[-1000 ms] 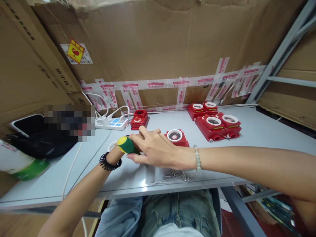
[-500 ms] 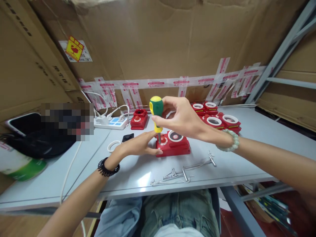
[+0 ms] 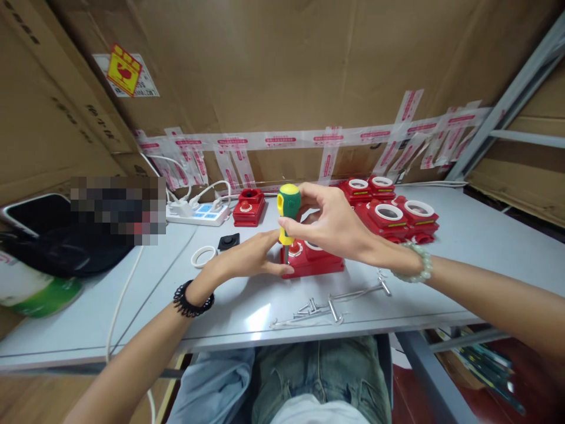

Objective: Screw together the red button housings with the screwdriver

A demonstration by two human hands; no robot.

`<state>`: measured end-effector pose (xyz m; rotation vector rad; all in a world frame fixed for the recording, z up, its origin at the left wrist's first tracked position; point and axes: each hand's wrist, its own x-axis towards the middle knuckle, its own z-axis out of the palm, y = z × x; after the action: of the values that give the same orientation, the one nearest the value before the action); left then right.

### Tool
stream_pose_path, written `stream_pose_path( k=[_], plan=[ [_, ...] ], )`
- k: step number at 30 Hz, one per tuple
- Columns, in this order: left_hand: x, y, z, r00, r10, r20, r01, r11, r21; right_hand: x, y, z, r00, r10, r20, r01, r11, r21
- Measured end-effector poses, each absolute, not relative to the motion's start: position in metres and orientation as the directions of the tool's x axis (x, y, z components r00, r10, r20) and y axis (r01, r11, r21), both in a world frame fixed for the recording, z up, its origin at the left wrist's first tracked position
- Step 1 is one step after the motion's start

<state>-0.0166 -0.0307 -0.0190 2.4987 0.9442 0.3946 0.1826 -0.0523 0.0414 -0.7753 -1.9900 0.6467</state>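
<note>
Gripping the screwdriver [image 3: 289,203] near upright, the right hand [image 3: 339,225] pinches its handle btwn thumb & fingers; blade points down at the L front corner of the red box [image 3: 318,268]. Box lies flat on the table [image 3: 463,271], nr some small metal parts [image 3: 333,310]. Left hand [image 3: 249,255] clasps its L end, thumb & forefinger apart w/ box btwn; other fingertips hidden, can't tell. Box looks stiff, prob. fairly weighty, maybe slick; best held low by its sides, off the white ring [image 3: 311,245].

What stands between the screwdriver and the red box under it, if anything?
Nothing visible: the right hand holds the screwdriver, its shaft ends at the near-left corner of the red box; the left hand holds that end.
</note>
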Motion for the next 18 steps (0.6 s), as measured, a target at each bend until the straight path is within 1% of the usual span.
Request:
stream_pose_path(
  k=[7,10,12,14,18],
  plan=[
    [-0.017,-0.031,-0.019,0.727,0.678,0.107,0.553,-0.671,0.493,0.183,-0.055,0.042,-0.402,0.731,0.552,0.332,0.678,-0.656],
    [-0.017,-0.03,-0.021,0.723,0.684,0.097,0.57,-0.67,0.476,0.181,-0.056,0.041,-0.391,0.721,0.572,0.394,0.693,-0.604],
    [-0.018,-0.03,-0.022,0.71,0.7,0.079,0.597,-0.657,0.459,0.18,-0.058,0.042,-0.4,0.688,0.605,0.449,0.723,-0.525],
    [-0.018,-0.03,-0.022,0.698,0.713,0.065,0.618,-0.646,0.448,0.178,-0.06,0.046,-0.425,0.651,0.629,0.525,0.743,-0.415],
    [-0.017,-0.032,-0.02,0.706,0.706,0.057,0.617,-0.652,0.441,0.174,-0.066,0.059,-0.517,0.64,0.568,0.695,0.701,-0.157]
  ],
)
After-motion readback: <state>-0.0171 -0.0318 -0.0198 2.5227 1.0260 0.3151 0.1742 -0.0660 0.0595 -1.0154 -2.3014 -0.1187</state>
